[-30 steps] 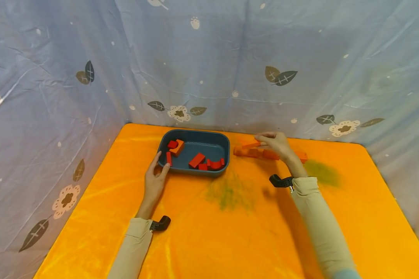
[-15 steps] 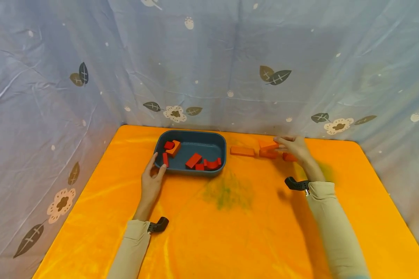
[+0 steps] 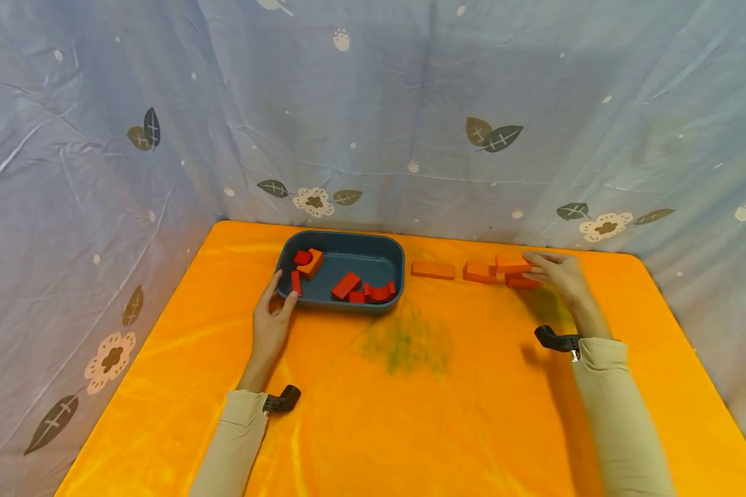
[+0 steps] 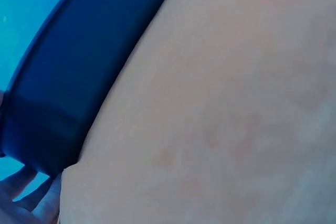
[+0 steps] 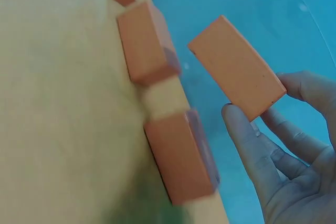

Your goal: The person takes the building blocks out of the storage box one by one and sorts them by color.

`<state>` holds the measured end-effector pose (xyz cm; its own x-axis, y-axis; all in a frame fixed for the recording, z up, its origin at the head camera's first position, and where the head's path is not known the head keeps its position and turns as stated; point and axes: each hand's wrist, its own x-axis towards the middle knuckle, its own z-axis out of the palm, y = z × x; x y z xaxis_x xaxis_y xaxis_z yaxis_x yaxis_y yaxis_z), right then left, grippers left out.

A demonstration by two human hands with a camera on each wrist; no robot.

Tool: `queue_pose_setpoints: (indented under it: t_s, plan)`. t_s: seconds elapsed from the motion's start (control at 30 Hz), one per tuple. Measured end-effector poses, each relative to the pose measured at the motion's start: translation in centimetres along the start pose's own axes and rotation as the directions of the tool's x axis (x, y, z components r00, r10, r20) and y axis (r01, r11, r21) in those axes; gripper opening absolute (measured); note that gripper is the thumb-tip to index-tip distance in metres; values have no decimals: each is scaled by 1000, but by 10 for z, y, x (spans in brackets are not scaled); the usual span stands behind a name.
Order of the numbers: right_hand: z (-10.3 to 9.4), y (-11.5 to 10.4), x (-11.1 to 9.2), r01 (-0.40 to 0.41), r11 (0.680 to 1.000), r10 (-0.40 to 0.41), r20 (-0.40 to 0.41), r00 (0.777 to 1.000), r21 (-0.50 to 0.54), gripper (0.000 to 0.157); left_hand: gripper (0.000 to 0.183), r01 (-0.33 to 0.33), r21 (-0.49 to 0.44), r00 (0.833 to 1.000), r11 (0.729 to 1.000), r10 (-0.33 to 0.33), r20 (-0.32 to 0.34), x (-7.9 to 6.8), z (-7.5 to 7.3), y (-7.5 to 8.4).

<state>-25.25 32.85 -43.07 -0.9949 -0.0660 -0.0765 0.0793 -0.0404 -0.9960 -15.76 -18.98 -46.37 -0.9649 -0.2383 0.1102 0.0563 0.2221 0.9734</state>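
At the near left corner of a dark blue-grey tray (image 3: 357, 240), my left hand (image 3: 270, 328) holds the wall, thumb at the front rim and fingers along the left side. The left wrist view shows the tray's outer wall (image 4: 79, 72) with fingertips at its corner. My right hand (image 3: 562, 279) pinches an orange rectangular block (image 5: 239, 69) by one end between thumb and fingers. That block is raised above a row of orange blocks on the table. In the row are a long block (image 3: 433, 270), a shorter block (image 3: 479, 272) and a right-end block (image 3: 522, 282).
Inside the tray lie an orange arch block (image 3: 312, 265), a red block (image 3: 347, 285), a red curved block (image 3: 379, 293) and several smaller red pieces. A yellow-orange cloth (image 3: 398, 428) covers the table. A patterned curtain (image 3: 373, 103) hangs along the back and sides.
My right hand has moved right along the row with the pinched block, from over the long block to over the right-end one. My left hand has stayed at the tray corner.
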Motion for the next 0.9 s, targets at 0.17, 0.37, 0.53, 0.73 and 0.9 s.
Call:
queue_pose_setpoints:
  t_s: [0.17, 0.37, 0.53, 0.73, 0.9]
  plan:
    - [-17, -8, -15, -51, 994, 55, -41, 998, 96, 21, 57, -26, -10, 1000, 1000, 26, -1, 1, 1, -1]
    - [-42, -5, -25, -56, 982, 68, -61, 996, 179, 24, 57, -45, -26, 999, 999, 45, 1, 2, 1, -1]
    - [-58, -2, -30, -60, 965, 84, -81, 993, 257, 24, 57, -46, -28, 999, 999, 46, 2, 2, 1, 0]
    - [-76, 6, -32, -82, 958, 118, -117, 986, 274, 27, 57, -44, -2, 999, 999, 44, 4, 2, 0, -1]
    - [-84, 14, -33, -136, 959, 181, -167, 969, 248, 29, 58, -46, -16, 999, 999, 46, 1, 3, 0, -6]
